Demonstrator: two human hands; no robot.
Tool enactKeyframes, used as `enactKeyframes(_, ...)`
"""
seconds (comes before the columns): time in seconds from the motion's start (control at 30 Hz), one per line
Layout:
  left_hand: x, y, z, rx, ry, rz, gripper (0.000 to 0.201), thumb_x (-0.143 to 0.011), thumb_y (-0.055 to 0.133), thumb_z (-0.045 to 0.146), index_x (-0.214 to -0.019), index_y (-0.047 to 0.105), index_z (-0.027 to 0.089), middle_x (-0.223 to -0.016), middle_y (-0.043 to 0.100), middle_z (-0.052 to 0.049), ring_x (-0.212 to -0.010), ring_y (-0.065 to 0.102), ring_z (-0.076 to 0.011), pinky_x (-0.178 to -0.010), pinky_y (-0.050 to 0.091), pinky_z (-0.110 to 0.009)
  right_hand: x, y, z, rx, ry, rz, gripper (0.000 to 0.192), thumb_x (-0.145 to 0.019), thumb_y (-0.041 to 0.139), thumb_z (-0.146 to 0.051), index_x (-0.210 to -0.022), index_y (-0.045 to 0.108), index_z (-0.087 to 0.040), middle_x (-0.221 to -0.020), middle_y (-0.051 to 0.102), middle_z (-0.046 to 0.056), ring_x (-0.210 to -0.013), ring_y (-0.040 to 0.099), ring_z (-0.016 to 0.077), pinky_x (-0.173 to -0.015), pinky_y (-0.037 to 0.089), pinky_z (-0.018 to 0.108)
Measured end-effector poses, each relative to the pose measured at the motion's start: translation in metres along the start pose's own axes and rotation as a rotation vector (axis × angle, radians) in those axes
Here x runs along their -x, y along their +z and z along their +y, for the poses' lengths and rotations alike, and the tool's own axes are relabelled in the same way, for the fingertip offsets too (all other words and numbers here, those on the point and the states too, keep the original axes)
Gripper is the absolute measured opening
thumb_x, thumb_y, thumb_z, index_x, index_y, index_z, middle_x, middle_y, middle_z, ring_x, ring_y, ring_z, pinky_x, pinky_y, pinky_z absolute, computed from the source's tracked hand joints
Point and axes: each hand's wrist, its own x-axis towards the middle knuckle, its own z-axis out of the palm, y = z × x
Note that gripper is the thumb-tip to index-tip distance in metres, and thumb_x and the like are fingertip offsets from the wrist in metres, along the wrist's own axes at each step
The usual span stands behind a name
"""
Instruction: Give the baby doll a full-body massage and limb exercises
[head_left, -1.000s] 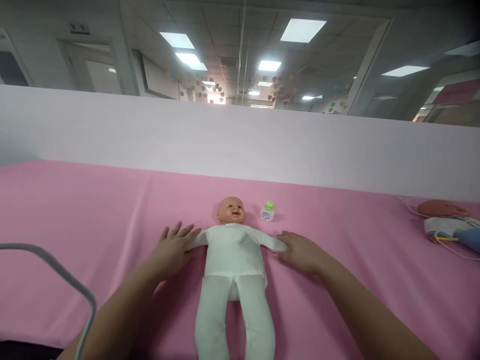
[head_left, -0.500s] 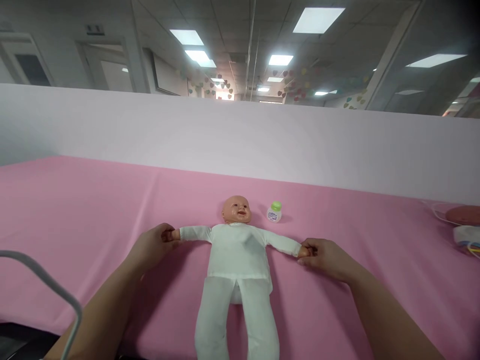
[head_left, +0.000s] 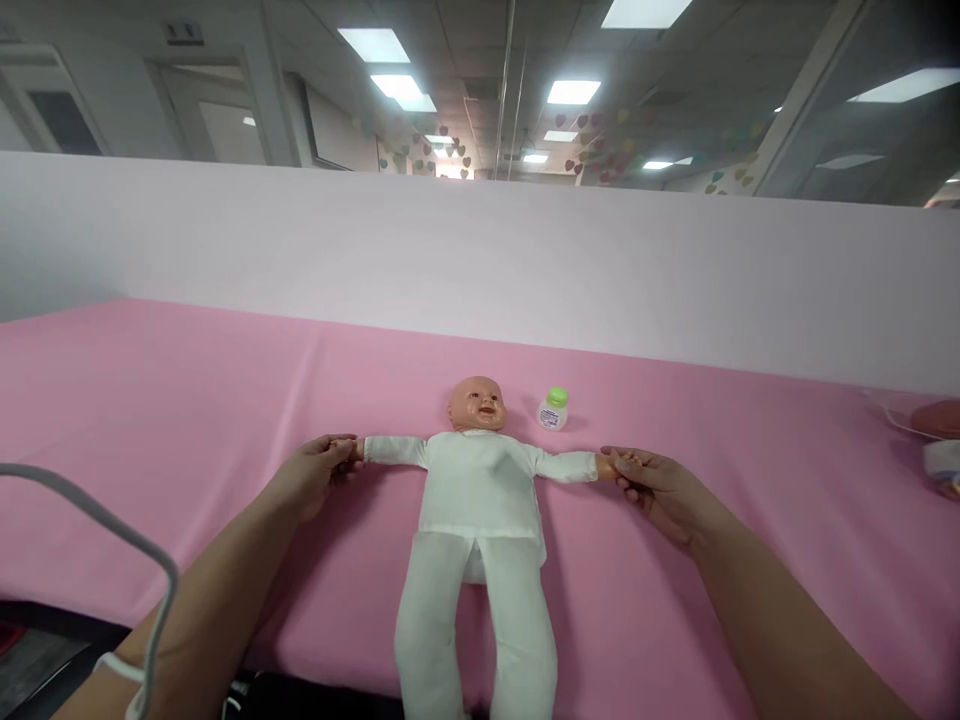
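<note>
A baby doll (head_left: 480,490) in a white long-sleeved top and white trousers lies face up, its arms stretched out to both sides. At the left, my left hand (head_left: 313,474) is closed around one of the doll's hands, with the thumb on top. On the other side, my right hand (head_left: 664,487) pinches the doll's other hand between thumb and fingers. Both doll arms are about level with its shoulders. Beside the doll's head stands a small clear bottle (head_left: 553,411) with a green cap, apart from both hands.
Pink sheeting (head_left: 225,380) covers the surface, with a white padded wall (head_left: 480,260) behind it. A grey cable (head_left: 97,520) loops over my left forearm. A brownish rounded object (head_left: 937,418) and a white item (head_left: 942,458) lie at the right edge.
The doll's arm held by my right hand has risen from slanting down to nearly level, and my right hand has turned. My left hand keeps its hold. The view has shifted slightly.
</note>
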Motion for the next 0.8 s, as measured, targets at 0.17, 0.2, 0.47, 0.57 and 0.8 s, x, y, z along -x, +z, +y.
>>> enactKeyframes(0.17, -0.008, -0.006, -0.009, -0.104, 0.047, -0.043, 0.047, -0.067, 0.085, 0.047, -0.101, 0.075, 0.016, -0.08, 0.073, -0.005, -0.065, 0.06, -0.0158, -0.058, 0.044, -0.028, -0.001, 0.003, 0.002, -0.03, 0.028, -0.029, 0.044, -0.075, 0.088, -0.041, -0.114, 0.077, -0.022, -0.092, 0.069, 0.006, -0.067, 0.058, 0.0149, -0.056, 0.055, 0.027)
enactKeyframes(0.2, -0.009, -0.006, -0.01, -0.121, 0.052, -0.035, 0.049, -0.066, 0.085, 0.049, -0.102, 0.075, 0.016, -0.078, 0.072, -0.005, -0.064, 0.059, -0.0159, -0.057, 0.044, -0.027, -0.001, 0.003, 0.003, -0.056, 0.039, -0.05, 0.044, -0.074, 0.089, -0.04, -0.112, 0.077, -0.021, -0.089, 0.068, 0.005, -0.066, 0.057, 0.0137, -0.056, 0.054, 0.025)
enactKeyframes(0.47, -0.012, -0.005, -0.011, -0.164, 0.04, 0.033, 0.055, -0.071, 0.079, 0.06, -0.106, 0.076, 0.018, -0.071, 0.063, -0.001, -0.06, 0.053, -0.0147, -0.052, 0.041, -0.026, -0.005, 0.008, 0.012, -0.001, -0.017, -0.03, 0.045, -0.081, 0.081, -0.056, -0.098, 0.076, -0.015, -0.067, 0.055, -0.002, -0.056, 0.041, 0.0093, -0.049, 0.035, 0.023)
enactKeyframes(0.57, -0.015, -0.007, -0.013, -0.108, 0.019, 0.043, 0.052, -0.072, 0.079, 0.055, -0.106, 0.076, 0.017, -0.073, 0.065, -0.002, -0.061, 0.055, -0.0153, -0.052, 0.044, -0.026, -0.008, 0.007, 0.014, -0.006, -0.035, -0.017, 0.049, -0.084, 0.079, -0.057, -0.109, 0.076, -0.015, -0.071, 0.058, 0.001, -0.058, 0.044, 0.0117, -0.051, 0.037, 0.026)
enactKeyframes(0.8, -0.018, -0.009, -0.013, 0.082, -0.037, 0.003, 0.047, -0.061, 0.086, 0.02, -0.106, 0.075, 0.015, -0.082, 0.072, -0.006, -0.067, 0.062, -0.0144, -0.061, 0.052, -0.025, -0.007, 0.001, 0.011, -0.096, -0.059, -0.096, 0.048, -0.074, 0.092, -0.045, -0.115, 0.076, -0.026, -0.108, 0.07, 0.006, -0.09, 0.063, 0.0185, -0.078, 0.055, 0.03)
